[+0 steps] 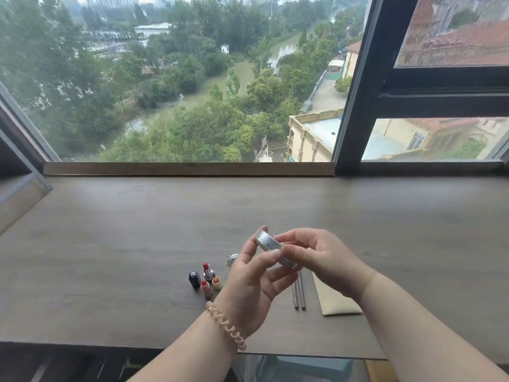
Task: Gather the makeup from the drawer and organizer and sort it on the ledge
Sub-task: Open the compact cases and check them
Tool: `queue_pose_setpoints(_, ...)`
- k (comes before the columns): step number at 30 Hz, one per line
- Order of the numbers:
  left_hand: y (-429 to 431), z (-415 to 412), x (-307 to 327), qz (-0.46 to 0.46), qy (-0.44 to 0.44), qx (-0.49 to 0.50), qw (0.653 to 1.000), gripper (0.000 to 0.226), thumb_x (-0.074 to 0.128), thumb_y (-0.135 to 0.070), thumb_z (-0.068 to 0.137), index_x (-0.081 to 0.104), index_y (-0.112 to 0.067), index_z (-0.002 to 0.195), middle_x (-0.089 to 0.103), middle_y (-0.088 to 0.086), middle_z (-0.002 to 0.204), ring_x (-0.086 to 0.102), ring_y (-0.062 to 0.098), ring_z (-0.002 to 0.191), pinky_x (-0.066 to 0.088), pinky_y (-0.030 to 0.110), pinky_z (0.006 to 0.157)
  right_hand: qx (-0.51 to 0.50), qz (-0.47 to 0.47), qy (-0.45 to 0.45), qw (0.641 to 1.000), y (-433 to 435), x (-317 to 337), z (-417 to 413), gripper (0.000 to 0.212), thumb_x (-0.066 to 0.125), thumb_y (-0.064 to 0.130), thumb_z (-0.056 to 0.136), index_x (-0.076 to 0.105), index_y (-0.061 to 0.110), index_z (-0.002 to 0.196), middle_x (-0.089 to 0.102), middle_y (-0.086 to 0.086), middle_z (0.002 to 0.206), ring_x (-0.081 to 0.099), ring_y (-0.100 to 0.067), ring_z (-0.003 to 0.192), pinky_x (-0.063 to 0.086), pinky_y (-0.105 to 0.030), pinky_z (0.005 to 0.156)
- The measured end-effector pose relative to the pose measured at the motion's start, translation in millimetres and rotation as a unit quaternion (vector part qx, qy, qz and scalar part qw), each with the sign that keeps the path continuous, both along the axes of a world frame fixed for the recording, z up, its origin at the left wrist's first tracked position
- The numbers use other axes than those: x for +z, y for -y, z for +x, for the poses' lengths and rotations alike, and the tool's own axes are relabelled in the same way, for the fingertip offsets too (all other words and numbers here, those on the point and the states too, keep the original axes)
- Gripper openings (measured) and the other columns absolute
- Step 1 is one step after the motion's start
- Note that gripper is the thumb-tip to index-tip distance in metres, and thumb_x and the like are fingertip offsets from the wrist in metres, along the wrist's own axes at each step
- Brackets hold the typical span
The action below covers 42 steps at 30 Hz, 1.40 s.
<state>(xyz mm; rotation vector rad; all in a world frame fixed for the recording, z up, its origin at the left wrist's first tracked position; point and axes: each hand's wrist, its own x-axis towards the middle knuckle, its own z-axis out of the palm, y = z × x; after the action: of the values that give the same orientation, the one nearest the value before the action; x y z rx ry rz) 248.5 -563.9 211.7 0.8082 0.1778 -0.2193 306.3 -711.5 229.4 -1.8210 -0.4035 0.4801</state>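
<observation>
A silver compact (268, 244) is held edge-on above the dark wooden ledge (137, 238), pinched between my left hand (253, 282) and my right hand (316, 257). On the ledge to the left of my left hand stand a black lipstick cap (194, 279), an open red lipstick (208, 271) and two small pink and orange tubes (211, 285). A small clear round jar (230, 260) peeks out behind my left hand. Two thin grey pencils (299, 295) lie below my hands, beside a beige pouch (334, 301).
The ledge runs wide under a large window (192, 78) with a dark frame (355, 86). Its front edge (165, 345) lies close to me, with dim furniture below. A coiled hair tie (225, 325) sits on my left wrist.
</observation>
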Motion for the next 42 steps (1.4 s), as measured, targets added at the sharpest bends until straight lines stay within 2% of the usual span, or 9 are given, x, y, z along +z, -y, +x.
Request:
queue_pose_setpoints(3, -2.0, -3.8, 2.8, -0.005, 0.011, -0.008, 1.000, 0.076, 0.074, -0.013, 0.059, 0.046, -0.020, 0.130, 0.067, 0.021, 0.109, 0.064, 0.037, 0.094, 0.046, 0.045, 0.095, -0.023, -0.022, 0.054, 0.998, 3.2, 15.2, -13.3, 0.054, 0.071, 0.060, 0.059, 0.065, 0.037, 0.108, 0.069, 0.011, 0.105, 0.060, 0.001, 0.105, 0.052, -0.029, 0.089)
queue_pose_setpoints(8, -10.8, -8.0, 7.6, 0.021, 0.059, -0.062, 0.996, 0.066, 0.069, -0.018, 0.071, 0.044, -0.008, 0.132, 0.057, 0.025, 0.129, 0.062, 0.037, 0.103, 0.048, 0.042, 0.094, 0.021, -0.079, 0.123, 0.989, -8.2, 36.9, -24.2, 0.039, 0.067, 0.038, 0.079, 0.061, 0.038, 0.117, 0.066, 0.003, 0.108, 0.066, -0.008, 0.096, 0.056, -0.030, 0.084)
queue_pose_setpoints(12, -17.9, -13.0, 8.6, 0.019, 0.064, -0.073, 0.995, 0.057, 0.071, -0.022, 0.069, 0.055, -0.008, 0.122, 0.065, 0.017, 0.118, 0.068, 0.030, 0.093, 0.049, 0.041, 0.091, 0.036, -0.169, 0.159, 0.972, -22.6, 49.5, -29.7, 0.039, 0.059, 0.032, 0.081, 0.058, 0.036, 0.120, 0.068, 0.006, 0.097, 0.068, -0.013, 0.081, 0.056, -0.037, 0.078)
queue_pose_setpoints(16, -28.6, -15.6, 6.6, -0.002, 0.055, -0.071, 0.996, 0.047, 0.072, -0.020, 0.067, 0.059, -0.009, 0.111, 0.067, 0.014, 0.099, 0.069, 0.026, 0.083, 0.055, 0.041, 0.082, 0.069, -0.291, 0.219, 0.929, -43.1, 57.8, -37.2, 0.044, 0.050, 0.030, 0.084, 0.046, 0.035, 0.127, 0.068, 0.002, 0.104, 0.063, -0.019, 0.089, 0.052, -0.036, 0.079)
queue_pose_setpoints(22, -40.1, -17.5, 2.7, -0.019, 0.053, -0.079, 0.995, 0.034, 0.071, -0.018, 0.066, 0.062, -0.008, 0.097, 0.066, 0.011, 0.083, 0.068, 0.023, 0.069, 0.056, 0.032, 0.059, 0.048, -0.381, 0.314, 0.868, -63.3, 55.9, -51.8, 0.033, 0.039, 0.025, 0.091, 0.040, 0.025, 0.124, 0.066, -0.002, 0.105, 0.059, -0.025, 0.095, 0.027, -0.030, 0.063)
queue_pose_setpoints(26, -44.8, -16.9, -2.9, -0.036, 0.053, -0.079, 0.995, 0.038, 0.071, -0.019, 0.068, 0.058, -0.006, 0.102, 0.061, 0.016, 0.081, 0.067, 0.026, 0.068, 0.056, 0.035, 0.063, 0.033, -0.390, 0.373, 0.841, -68.1, 49.6, -58.8, 0.036, 0.036, 0.026, 0.094, 0.038, 0.027, 0.129, 0.065, 0.002, 0.110, 0.057, -0.020, 0.102, 0.011, -0.022, 0.061)
queue_pose_setpoints(32, -45.8, -17.8, -6.0, -0.063, 0.055, -0.074, 0.994, 0.043, 0.068, -0.024, 0.069, 0.053, 0.002, 0.100, 0.068, 0.021, 0.083, 0.068, 0.029, 0.083, 0.057, 0.036, 0.077, -0.001, -0.284, 0.354, 0.891, -59.4, 42.2, -52.7, 0.036, 0.035, 0.044, 0.094, 0.052, 0.033, 0.124, 0.068, 0.010, 0.110, 0.058, -0.014, 0.102, 0.028, -0.025, 0.101)
queue_pose_setpoints(37, -40.8, -15.3, -3.6, -0.123, 0.041, -0.076, 0.989, 0.051, 0.069, -0.017, 0.067, 0.062, 0.000, 0.115, 0.067, 0.020, 0.112, 0.069, 0.029, 0.091, 0.056, 0.037, 0.084, -0.110, -0.135, 0.262, 0.949, -43.8, 27.8, -38.0, 0.030, 0.051, 0.048, 0.086, 0.067, 0.029, 0.103, 0.073, 0.009, 0.086, 0.066, -0.004, 0.082, 0.052, -0.029, 0.076)
queue_pose_setpoints(42, -26.9, -7.6, -11.3, -0.134, 0.030, -0.059, 0.989, 0.055, 0.053, -0.011, 0.069, 0.056, 0.007, 0.121, 0.062, 0.025, 0.120, 0.066, 0.032, 0.096, 0.053, 0.039, 0.091, -0.089, -0.025, 0.106, 0.990, -31.3, 12.1, -23.0, 0.023, 0.076, 0.017, 0.077, 0.070, 0.022, 0.099, 0.073, -0.003, 0.087, 0.070, -0.013, 0.079, 0.054, -0.022, 0.070)
